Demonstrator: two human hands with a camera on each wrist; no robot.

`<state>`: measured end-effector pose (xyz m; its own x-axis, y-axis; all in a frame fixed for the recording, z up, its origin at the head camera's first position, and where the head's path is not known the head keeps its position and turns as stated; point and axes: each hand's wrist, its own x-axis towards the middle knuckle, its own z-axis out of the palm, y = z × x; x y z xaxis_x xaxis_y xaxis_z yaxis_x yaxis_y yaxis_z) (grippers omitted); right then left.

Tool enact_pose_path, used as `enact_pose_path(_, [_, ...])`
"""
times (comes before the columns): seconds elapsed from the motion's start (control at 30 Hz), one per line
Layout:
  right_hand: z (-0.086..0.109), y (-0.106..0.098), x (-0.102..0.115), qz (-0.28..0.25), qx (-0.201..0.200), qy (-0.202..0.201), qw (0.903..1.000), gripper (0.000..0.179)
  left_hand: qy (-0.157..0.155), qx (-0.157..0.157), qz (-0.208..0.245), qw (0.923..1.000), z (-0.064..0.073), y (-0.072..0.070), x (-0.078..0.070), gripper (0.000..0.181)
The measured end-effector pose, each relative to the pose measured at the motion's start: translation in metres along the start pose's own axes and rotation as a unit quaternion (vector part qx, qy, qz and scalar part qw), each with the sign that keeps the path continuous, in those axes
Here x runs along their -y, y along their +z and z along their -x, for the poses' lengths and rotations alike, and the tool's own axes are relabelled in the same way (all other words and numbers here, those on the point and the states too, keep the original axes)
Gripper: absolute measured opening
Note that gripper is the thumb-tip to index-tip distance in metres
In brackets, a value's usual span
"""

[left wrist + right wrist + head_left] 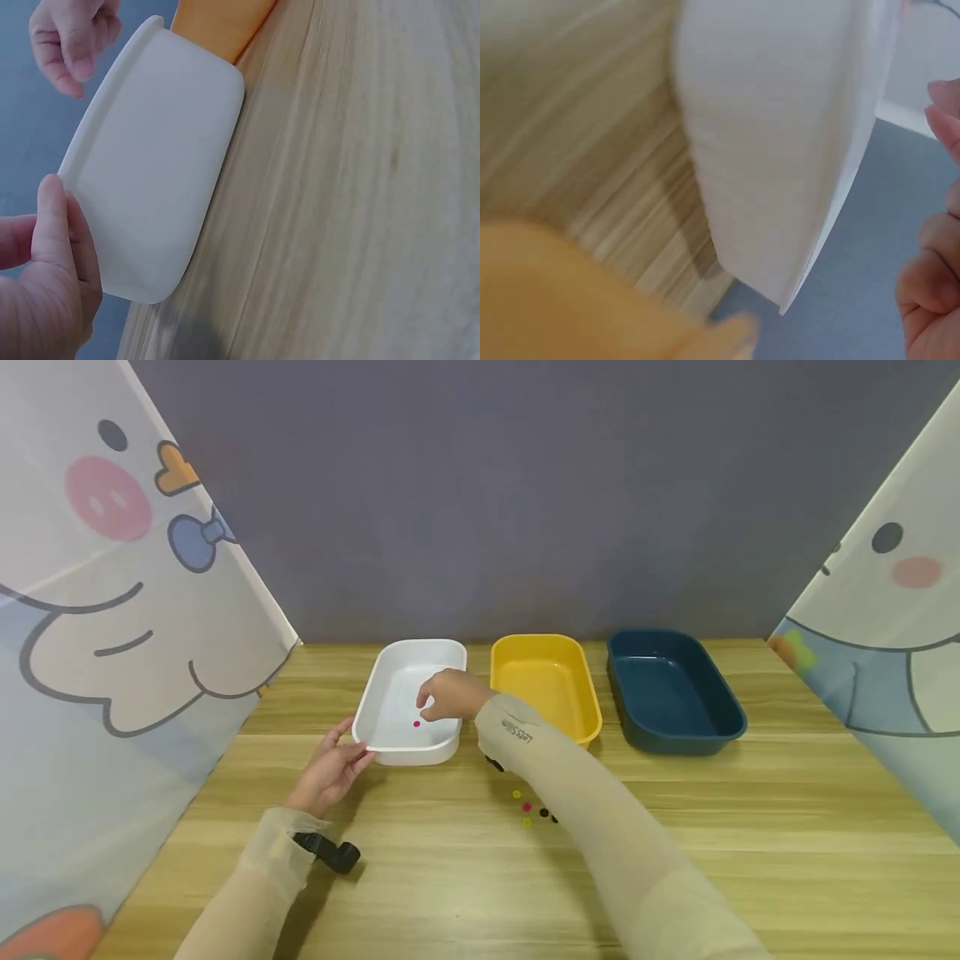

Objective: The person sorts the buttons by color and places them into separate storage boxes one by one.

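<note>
White tray (401, 689) | left hand (330, 770) grips near-left rim | right hand (453, 694) released near red button (417, 723) | narrow gap to yellow tray (551, 681)

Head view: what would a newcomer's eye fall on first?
Probably the white tray at left, the yellow tray in the middle and the dark blue tray at right, lined up toward the back of the table. Next, a tiny pink-red disc inside the white tray, near the right grip. Cartoon-printed sheets flank both sides.
</note>
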<state>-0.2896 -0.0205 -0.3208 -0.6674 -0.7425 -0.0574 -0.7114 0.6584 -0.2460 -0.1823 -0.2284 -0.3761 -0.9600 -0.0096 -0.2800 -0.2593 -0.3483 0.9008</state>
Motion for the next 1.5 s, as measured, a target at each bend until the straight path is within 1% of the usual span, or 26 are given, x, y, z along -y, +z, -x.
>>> enact_pose_path(0.13, [0.010,0.004,0.006,0.007,0.000,-0.032,0.9995,0.020,-0.004,0.002,0.010,0.9999,0.002,-0.004,-0.001,0.067])
enact_pose_path(0.23, [0.018,0.007,0.010,-0.010,-0.012,-0.064,0.9978,0.018,-0.004,0.003,0.016,0.9999,0.002,-0.005,-0.001,0.066])
enact_pose_path(0.3, [0.023,0.008,0.011,-0.021,-0.022,-0.076,0.9966,0.017,-0.003,0.006,0.016,0.9998,0.003,-0.004,0.000,0.066])
enact_pose_path(0.37, [0.029,0.009,0.012,-0.034,-0.026,-0.079,0.9959,0.017,-0.001,0.005,0.014,0.9999,0.002,-0.003,0.000,0.066])
enact_pose_path(0.57, [0.043,0.009,0.009,-0.048,-0.036,-0.080,0.9950,0.017,0.000,0.003,0.007,1.0000,0.002,-0.002,-0.001,0.067])
enact_pose_path(0.7, [0.051,0.008,0.007,-0.033,-0.047,-0.089,0.9944,0.015,0.002,0.005,-0.001,1.0000,0.001,-0.001,-0.001,0.067])
enact_pose_path(0.8, [0.057,0.009,0.004,-0.022,-0.066,-0.102,0.9923,0.015,0.002,0.004,-0.003,1.0000,0.001,-0.001,-0.001,0.066])
enact_pose_path(0.87, [0.062,0.011,0.003,-0.026,-0.082,-0.111,0.9901,0.014,0.001,0.002,-0.002,1.0000,0.001,-0.001,-0.001,0.066])
enact_pose_path(1.0, [0.072,0.018,0.000,-0.039,-0.105,-0.129,0.9853,0.013,0.002,-0.001,-0.002,1.0000,0.001,-0.001,0.000,0.065])
enact_pose_path(1.2, [0.091,0.034,-0.007,-0.051,-0.127,-0.156,0.9782,0.013,0.001,-0.001,-0.011,0.9999,0.000,0.000,0.000,0.067])
enact_pose_path(1.4, [0.106,0.050,-0.017,-0.081,-0.147,-0.158,0.9731,0.014,0.000,0.000,-0.014,0.9999,0.001,0.000,-0.001,0.069])
enact_pose_path(1.5, [0.113,0.055,-0.022,-0.090,-0.143,-0.149,0.9743,0.013,-0.001,-0.001,-0.010,0.9999,0.002,0.000,-0.001,0.069])
